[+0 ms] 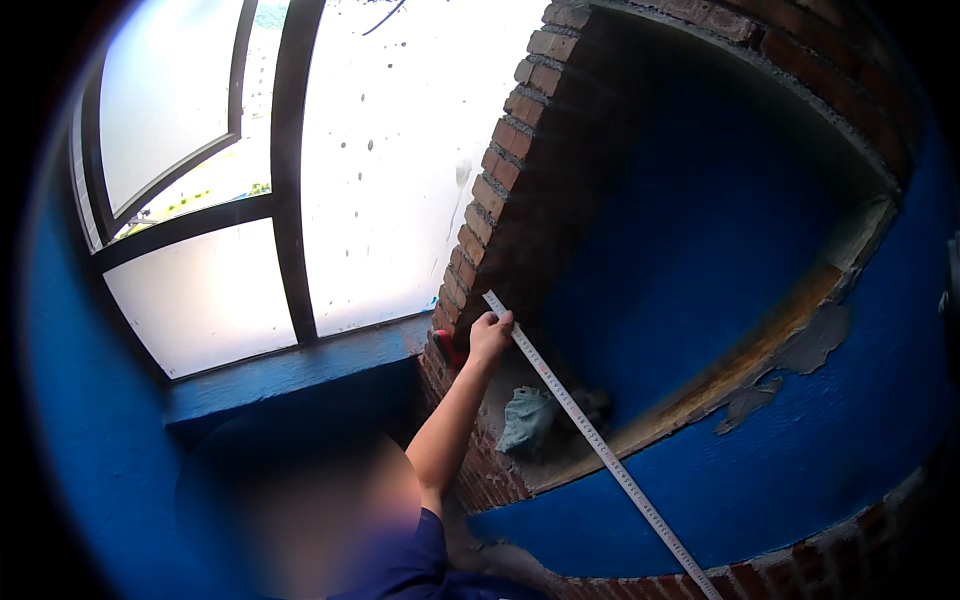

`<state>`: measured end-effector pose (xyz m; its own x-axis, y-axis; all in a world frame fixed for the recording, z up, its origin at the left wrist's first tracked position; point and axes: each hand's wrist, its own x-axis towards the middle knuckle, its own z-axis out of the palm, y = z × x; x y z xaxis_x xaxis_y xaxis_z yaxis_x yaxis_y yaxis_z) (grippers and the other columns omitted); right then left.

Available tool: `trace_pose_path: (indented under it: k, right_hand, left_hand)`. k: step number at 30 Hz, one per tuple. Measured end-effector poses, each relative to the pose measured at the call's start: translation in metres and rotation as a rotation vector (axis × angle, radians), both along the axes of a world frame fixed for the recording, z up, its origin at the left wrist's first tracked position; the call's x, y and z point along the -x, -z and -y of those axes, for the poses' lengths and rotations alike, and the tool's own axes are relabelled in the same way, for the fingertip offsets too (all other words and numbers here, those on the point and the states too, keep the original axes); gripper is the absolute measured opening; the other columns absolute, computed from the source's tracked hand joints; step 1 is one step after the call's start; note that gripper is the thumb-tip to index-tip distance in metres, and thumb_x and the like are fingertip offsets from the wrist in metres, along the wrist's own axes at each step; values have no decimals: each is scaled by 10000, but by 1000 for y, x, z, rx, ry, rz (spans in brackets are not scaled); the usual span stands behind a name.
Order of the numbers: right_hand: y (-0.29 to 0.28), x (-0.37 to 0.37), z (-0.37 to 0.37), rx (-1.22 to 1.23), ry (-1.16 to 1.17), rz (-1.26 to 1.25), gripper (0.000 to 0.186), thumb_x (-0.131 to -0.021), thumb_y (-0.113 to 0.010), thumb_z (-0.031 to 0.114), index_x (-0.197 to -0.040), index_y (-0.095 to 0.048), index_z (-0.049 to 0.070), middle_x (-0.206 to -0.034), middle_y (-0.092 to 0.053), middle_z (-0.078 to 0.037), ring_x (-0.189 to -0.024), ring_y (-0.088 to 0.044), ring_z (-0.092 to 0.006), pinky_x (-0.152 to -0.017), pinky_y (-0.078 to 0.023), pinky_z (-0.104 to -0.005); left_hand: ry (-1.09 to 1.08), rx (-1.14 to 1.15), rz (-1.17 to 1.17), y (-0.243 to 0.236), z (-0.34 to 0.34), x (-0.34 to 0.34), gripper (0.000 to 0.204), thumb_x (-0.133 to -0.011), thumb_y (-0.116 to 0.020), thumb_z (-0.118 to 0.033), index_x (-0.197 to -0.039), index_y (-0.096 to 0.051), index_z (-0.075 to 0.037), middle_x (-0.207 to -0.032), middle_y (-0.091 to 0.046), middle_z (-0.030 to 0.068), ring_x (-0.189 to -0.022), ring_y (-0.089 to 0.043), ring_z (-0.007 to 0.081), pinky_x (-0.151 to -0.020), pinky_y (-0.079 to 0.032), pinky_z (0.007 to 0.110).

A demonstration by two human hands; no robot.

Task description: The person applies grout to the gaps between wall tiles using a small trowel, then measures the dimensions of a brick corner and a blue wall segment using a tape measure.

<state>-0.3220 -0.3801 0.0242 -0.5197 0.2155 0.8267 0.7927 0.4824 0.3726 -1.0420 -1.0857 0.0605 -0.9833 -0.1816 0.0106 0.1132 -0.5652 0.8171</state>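
My left hand is closed on the white blade of a tape measure, pinching it near its upper end. A short piece of the blade sticks out past my fingers toward the brick edge of a recess. From there the blade runs straight down to the right and leaves the picture at the lower edge; its case is not visible. Just left of my wrist is a red and black object, partly hidden. A crumpled pale green cloth lies on the recess floor beside the blade. My right hand is out of view.
A brick edge borders the blue-walled recess. Its lower lip is rough, with patches of grey mortar. To the left, a dark-framed window has one pane tilted open above a blue sill. A blurred patch hides the lower left.
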Motion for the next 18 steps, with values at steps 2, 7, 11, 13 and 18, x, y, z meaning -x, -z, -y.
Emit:
trace_pose_path:
  k: [2,7,11,13,18]
  right_hand:
    - [-29,4,4,-331,231,239,282,-855,-571,258,-946,-597,-8,-787,-591,-129,-629,-560,-295,-582,-482,-374]
    - [-6,4,4,-1002,796,848,300,-879,-570,282,-967,-623,1,-817,-598,-93,-629,-574,-240,-570,-490,-339]
    - [-42,57,24,-2216,1445,1962,290,-886,-567,294,-947,-620,16,-799,-583,-78,-609,-559,-223,-550,-480,-330]
    - [-62,63,36,-2397,1389,2174,282,-887,-565,299,-931,-614,24,-783,-573,-74,-596,-547,-219,-538,-472,-328]
    - [-95,73,58,-2512,1317,2333,267,-891,-560,310,-890,-600,46,-743,-547,-62,-564,-518,-210,-509,-453,-323]
  left_hand:
    - [12,-101,15,4,17,10,220,-899,-627,-250,-871,-571,-39,-693,-565,7,-585,-534,96,-513,-431,224]
    - [-8,-95,-12,-2,29,19,204,-860,-680,-202,-908,-584,-28,-669,-532,-16,-558,-483,60,-490,-359,198]
    - [-128,-49,-95,8,49,18,408,-803,-730,-147,-1113,-527,23,-687,-546,-14,-564,-488,62,-502,-366,194]
    - [-160,-50,-115,8,44,16,501,-784,-745,-132,-1184,-493,36,-699,-555,-12,-569,-489,60,-505,-367,192]
    - [-64,134,-222,18,61,22,611,-741,-777,-118,-1252,-465,7,-849,-587,30,-757,-568,96,-674,-476,235]
